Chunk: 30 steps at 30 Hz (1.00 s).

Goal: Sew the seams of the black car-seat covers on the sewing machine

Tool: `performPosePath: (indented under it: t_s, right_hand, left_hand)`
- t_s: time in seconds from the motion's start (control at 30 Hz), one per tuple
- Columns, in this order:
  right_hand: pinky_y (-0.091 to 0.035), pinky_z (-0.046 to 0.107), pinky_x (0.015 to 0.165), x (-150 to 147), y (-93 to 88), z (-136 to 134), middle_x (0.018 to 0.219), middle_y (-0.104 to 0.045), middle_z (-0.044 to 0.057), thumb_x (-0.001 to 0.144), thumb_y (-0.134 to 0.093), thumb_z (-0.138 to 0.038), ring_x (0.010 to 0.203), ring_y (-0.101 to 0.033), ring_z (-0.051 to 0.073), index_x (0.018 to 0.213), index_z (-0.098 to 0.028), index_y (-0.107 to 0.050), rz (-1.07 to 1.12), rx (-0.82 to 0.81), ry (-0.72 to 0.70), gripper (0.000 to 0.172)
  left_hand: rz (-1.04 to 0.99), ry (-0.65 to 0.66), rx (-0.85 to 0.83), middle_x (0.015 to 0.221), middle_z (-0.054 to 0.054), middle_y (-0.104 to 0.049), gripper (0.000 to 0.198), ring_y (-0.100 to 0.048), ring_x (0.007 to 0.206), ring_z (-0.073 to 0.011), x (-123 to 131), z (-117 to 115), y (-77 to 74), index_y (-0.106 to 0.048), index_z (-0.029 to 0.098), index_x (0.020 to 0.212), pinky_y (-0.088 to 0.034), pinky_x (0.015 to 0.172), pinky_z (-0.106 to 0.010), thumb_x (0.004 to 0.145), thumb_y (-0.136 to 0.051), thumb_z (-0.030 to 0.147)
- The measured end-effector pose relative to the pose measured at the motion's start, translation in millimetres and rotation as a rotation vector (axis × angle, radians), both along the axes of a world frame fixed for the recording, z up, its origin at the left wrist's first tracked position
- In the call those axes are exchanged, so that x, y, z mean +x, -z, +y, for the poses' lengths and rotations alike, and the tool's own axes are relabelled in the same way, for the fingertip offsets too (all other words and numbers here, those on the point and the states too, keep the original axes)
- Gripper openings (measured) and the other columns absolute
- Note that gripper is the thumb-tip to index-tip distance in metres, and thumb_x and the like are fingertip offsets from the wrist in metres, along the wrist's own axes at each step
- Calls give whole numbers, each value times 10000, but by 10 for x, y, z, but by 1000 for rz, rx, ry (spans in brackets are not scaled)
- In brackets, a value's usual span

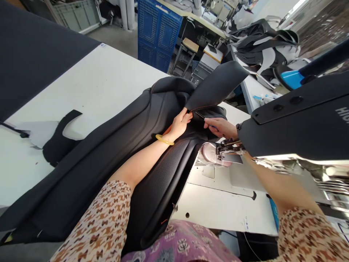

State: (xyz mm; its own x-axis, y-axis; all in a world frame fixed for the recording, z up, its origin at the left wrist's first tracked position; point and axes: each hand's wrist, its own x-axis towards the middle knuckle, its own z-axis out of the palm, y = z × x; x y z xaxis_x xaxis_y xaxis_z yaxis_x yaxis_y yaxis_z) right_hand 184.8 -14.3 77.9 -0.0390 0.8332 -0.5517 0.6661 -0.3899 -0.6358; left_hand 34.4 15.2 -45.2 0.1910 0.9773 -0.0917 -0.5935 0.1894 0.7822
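Beside the sewing machine (294,123), one black stitched seat cover (109,149) lies across the white table (89,80), one flap raised. Work sits at the flap's orange-stitched seam: left hand (180,123) pinches it, fingers together; right hand (220,127) pinches one slim blue-handled tool (199,115) against it. One presser foot (227,149) just beside right hand; one yellow bangle (165,139) on left wrist.

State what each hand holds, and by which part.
Left hand pinches the black leather seat cover at its seam; right hand grips a pointed tool by its handle.
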Motion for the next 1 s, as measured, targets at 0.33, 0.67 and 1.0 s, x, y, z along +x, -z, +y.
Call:
performPosePath:
  t_s: [0.33, 0.67, 1.0]
  right_hand:
    - [-67, 158, 353, -243, 23, 169, 444, -249, -81, 906, -482, -450, 345, -160, 21, 699, -166, -473, -1, -85, 76, 351]
    - [-119, 200, 379, -185, 38, 34, 461, -261, -77, 902, -435, -417, 361, -193, 49, 683, -195, -425, 66, 101, 77, 312]
    - [-361, 274, 650, -287, 185, 326, 747, -590, 15, 794, -553, -361, 688, -543, 168, 998, -174, -595, -534, 815, -300, 280]
  left_hand:
    - [-4, 1, -46, 986, -37, -718, 351, -668, 1020, -178, -2, -1, -20, -575, 194, 1233, -489, 932, -305, 888, -569, 131]
    - [-14, 20, -7, 926, -13, -722, 360, -655, 991, -151, -20, 0, -36, -592, 204, 1161, -464, 948, -278, 824, -580, 79]
    - [-187, 169, -55, 787, 20, -639, 102, -616, 971, -140, -112, 64, -116, -597, 182, 731, -397, 982, -296, 723, -562, 86]
